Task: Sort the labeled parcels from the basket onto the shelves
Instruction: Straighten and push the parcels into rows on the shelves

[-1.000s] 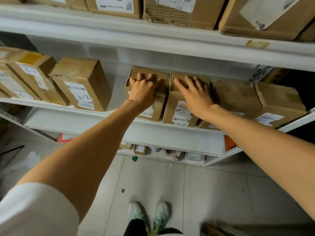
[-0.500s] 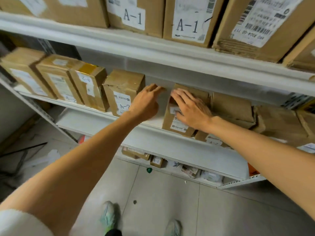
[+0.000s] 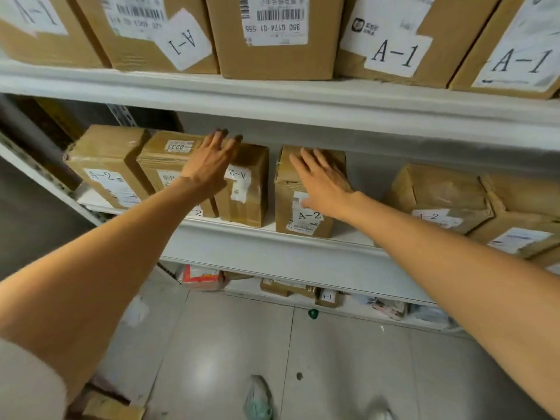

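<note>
Rack (image 3: 272, 95): white metal shelving with three levels in view, seen from the front and slightly above.
Floor (image 3: 227, 344): glossy grey tiles under the rack; a blurred shoe (image 3: 257, 401) shows at the bottom edge.
Top boxes (image 3: 277, 56): big cardboard boxes packed side by side on the upper shelf, most with white A-1 labels.
Right boxes (image 3: 439, 192): crumpled cardboard parcels on the middle shelf, far right, one leaning on the next; labels only partly readable.
Left box (image 3: 106, 165): upright at the left end of the middle shelf, marked A-2.
Second box (image 3: 163, 159): touching the left box, with a small 0233 sticker on top.
Third box (image 3: 248, 189): tight against the second box, marked A-2.
Middle box (image 3: 291, 189): upright and marked A-2, just beside the third box with a narrow gap between, and well apart from the right boxes.
Left hand (image 3: 209, 165): flat with fingers spread, reaching over the tops of the second and third boxes; whether it presses them cannot be told.
Right hand (image 3: 324, 183): fingers straight and close together, laid flat on the top front of the middle box.
Small parcels (image 3: 327, 297): low on the bottom shelf, one marked A-1.
Green scrap (image 3: 313, 313): on the floor just in front of them.
</note>
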### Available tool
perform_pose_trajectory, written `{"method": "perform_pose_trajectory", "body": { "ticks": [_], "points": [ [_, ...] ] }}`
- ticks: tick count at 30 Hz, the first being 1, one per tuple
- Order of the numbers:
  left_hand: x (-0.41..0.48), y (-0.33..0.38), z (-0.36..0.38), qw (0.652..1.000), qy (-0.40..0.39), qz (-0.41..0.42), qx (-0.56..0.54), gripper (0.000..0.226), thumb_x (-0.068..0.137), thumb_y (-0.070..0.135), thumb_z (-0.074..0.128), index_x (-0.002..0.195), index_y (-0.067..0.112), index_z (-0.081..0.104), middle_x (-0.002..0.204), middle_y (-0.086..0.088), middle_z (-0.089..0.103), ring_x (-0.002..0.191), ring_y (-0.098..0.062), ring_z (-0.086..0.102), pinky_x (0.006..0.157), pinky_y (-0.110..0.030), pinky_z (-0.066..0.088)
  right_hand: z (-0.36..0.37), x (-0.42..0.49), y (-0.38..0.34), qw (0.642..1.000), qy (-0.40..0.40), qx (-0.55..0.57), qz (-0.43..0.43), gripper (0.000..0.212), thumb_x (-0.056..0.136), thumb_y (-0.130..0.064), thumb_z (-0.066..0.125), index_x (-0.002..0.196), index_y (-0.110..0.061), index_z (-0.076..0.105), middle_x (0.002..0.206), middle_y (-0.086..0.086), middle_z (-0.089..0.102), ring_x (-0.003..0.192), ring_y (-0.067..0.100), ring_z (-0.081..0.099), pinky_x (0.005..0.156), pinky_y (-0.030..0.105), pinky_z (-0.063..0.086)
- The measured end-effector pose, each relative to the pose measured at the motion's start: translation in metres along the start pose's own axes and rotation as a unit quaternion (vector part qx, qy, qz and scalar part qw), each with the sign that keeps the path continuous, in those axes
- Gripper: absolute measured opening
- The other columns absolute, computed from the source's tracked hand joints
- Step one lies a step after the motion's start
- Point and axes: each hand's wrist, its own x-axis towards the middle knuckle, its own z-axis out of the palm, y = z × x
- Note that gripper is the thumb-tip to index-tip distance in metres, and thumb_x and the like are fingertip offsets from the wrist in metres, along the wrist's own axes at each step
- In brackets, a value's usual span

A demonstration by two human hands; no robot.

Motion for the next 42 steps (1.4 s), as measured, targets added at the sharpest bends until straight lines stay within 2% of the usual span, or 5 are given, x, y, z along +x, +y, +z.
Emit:
{"method": "perform_pose_trajectory", "body": {
  "ticks": [8, 24, 29, 37, 42],
  "points": [
    [0.018, 0.034, 0.018, 0.997, -0.036, 0.055, 0.034, 0.082, 0.091, 0.024, 0.061, 0.154, 0.020, 0.008, 0.160, -0.007, 0.011, 0.144, -0.035, 0.016, 0.117, -0.048, 0.012, 0.010, -0.001, -0.008, 0.990, 0.000, -0.136, 0.027, 0.068, 0.095, 0.007, 0.031, 0.151, 0.000, -0.007, 0.155, 0.031, -0.002, 0.140, 0.055, 0.006, 0.114, 0.061, 0.016],
    [0.020, 0.136, 0.006, 0.999, -0.028, 0.043, -0.013, 0.083, 0.087, 0.019, 0.067, 0.152, 0.016, 0.016, 0.159, -0.011, 0.016, 0.145, -0.037, 0.013, 0.115, -0.054, 0.019, -0.010, -0.064, 0.066, 0.998, -0.025, 0.011, 0.053, 0.083, 0.090, 0.000, 0.056, 0.154, -0.013, 0.004, 0.161, 0.013, 0.002, 0.147, 0.037, 0.004, 0.119, 0.047, 0.011],
    [0.004, 0.103, -0.008, 0.998, -0.028, 0.038, -0.051, 0.093, 0.085, 0.033, 0.069, 0.154, 0.018, 0.009, 0.161, -0.008, 0.005, 0.148, -0.028, 0.001, 0.118, -0.053, 0.014, -0.022, -0.044, 0.028, 0.996, 0.051, 0.070, 0.003, 0.069, 0.093, -0.010, 0.054, 0.151, -0.009, 0.018, 0.155, 0.011, 0.023, 0.143, 0.027, 0.022, 0.116, 0.038, 0.023],
    [-0.044, -0.038, -0.037, 0.995, 0.015, 0.078, -0.055, 0.077, 0.084, 0.026, 0.064, 0.150, 0.018, 0.025, 0.148, -0.010, 0.032, 0.133, -0.029, 0.036, 0.103, -0.039, 0.040, -0.035, 0.029, -0.082, 0.987, 0.097, 0.025, -0.122, 0.061, 0.089, -0.014, 0.055, 0.144, -0.004, 0.033, 0.144, 0.014, 0.037, 0.132, 0.030, 0.034, 0.111, 0.039, 0.030],
    [-0.069, -0.147, -0.026, 0.997, 0.051, -0.014, -0.058, 0.059, 0.090, 0.016, 0.057, 0.145, 0.014, 0.035, 0.143, -0.013, 0.037, 0.121, -0.030, 0.047, 0.093, -0.037, 0.048, -0.029, 0.085, -0.152, 0.989, 0.071, 0.013, -0.128, 0.061, 0.085, -0.021, 0.059, 0.140, -0.005, 0.036, 0.143, 0.014, 0.037, 0.133, 0.029, 0.032, 0.109, 0.040, 0.034]
  ]
}}
